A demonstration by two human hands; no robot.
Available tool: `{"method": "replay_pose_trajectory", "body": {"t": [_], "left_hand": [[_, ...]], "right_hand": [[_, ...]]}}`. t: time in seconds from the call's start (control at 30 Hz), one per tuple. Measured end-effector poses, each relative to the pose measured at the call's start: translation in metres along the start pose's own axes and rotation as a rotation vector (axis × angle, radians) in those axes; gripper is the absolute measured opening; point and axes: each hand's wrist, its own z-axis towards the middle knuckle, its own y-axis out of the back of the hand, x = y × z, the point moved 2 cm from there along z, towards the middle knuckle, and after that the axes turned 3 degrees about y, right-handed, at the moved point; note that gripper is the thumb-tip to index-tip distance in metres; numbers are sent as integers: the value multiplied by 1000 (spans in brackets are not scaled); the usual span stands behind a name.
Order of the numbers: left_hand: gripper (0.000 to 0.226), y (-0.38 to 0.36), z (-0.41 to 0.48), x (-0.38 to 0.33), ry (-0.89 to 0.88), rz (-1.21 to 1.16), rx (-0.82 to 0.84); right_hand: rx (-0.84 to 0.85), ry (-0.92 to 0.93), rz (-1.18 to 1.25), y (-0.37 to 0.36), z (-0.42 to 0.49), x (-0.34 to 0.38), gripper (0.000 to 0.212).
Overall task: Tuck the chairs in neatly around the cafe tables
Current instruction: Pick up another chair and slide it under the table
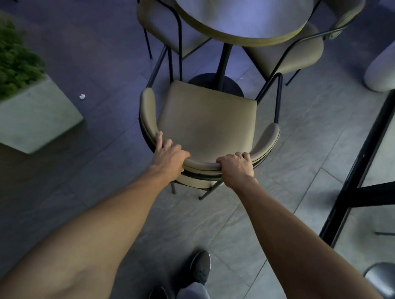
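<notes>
2 hands on the backrest of the near chair [206,123]: my left hand [170,155] wraps the curved top rail left of centre, fingers [160,138] closed over it with one lying along the inner edge; my right hand [236,166] grips the rail right of centre, fingers fully curled around it. Symmetric hold, presumably so the chair travels straight. Chair sits on the floor facing the round counter [239,13], seat front just short of the pedestal base [216,82], not yet under the top. 2 other chairs already flank the counter. Judgement: push forward remains.
</notes>
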Motion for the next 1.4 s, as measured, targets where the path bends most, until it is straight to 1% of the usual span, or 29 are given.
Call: {"method": "replay_pose_trajectory", "body": {"t": [0.2, 0.43, 0.57, 0.73, 0.9, 1.0, 1.17, 1.4], "left_hand": [[39, 13, 38, 11, 15, 16, -34], [30, 27, 75, 15, -27, 54, -19], [30, 30, 89, 20, -69, 44, -27], [28, 31, 97, 23, -100, 12, -53], [27, 32, 99, 27, -137, -10, -41], [26, 31, 100, 29, -161, -5, -72], [27, 29, 106, 31, -180, 1, -89], [29, 34, 116, 32, -189, 13, -100]], "right_hand": [[-10, 17, 19, 13, 37, -8, 29], [-2, -12, 11, 30, 65, -20, 30], [13, -32, 12, 35, 78, -25, 29], [4, -55, 21, 37, 84, -26, 29], [-19, -64, 30, 37, 87, -26, 31], [-37, -58, 27, 36, 89, -26, 30], [-7, -56, 27, 37, 93, -28, 31], [-4, -70, 24, 41, 103, -33, 26]]}}
